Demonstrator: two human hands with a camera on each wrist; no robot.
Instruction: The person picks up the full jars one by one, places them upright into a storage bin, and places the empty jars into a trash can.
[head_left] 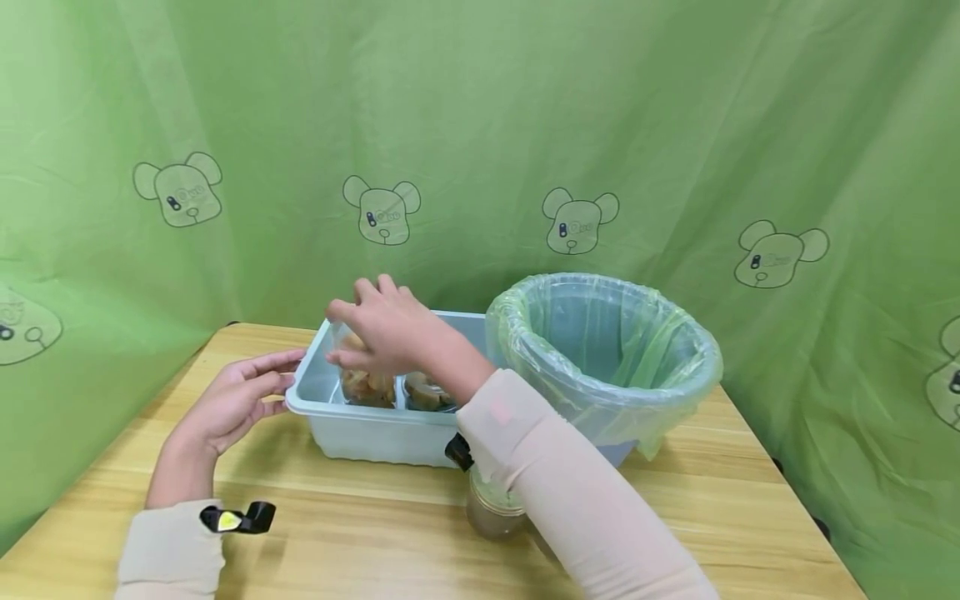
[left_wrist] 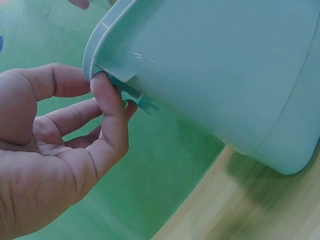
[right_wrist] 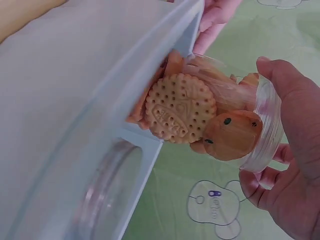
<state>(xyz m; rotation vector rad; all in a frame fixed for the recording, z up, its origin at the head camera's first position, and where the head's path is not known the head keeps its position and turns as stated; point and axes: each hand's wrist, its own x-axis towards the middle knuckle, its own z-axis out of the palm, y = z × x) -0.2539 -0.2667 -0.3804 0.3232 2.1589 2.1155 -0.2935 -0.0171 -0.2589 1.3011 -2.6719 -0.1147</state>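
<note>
My right hand [head_left: 386, 329] grips a clear jar of biscuits [head_left: 367, 387] by its top, fingers and thumb around the transparent lid [right_wrist: 265, 127]. The jar stands in the left part of a pale blue plastic basin [head_left: 390, 435]. Through its wall, the right wrist view shows a round scalloped biscuit [right_wrist: 180, 107] and brown, animal-face-like pieces. My left hand [head_left: 240, 396] holds the basin's left end, thumb and fingertips pinching under the rim [left_wrist: 92, 55]. A second clear container [head_left: 426, 392] with brownish contents sits beside the jar, partly covered by my right forearm.
Right of the basin stands a bin [head_left: 600, 392] lined with a thin green bag that overlaps its rim. A small jar [head_left: 495, 508] with a pale green top stands in front, partly behind my right sleeve. A green curtain [head_left: 480, 108] hangs behind the wooden table [head_left: 337, 533].
</note>
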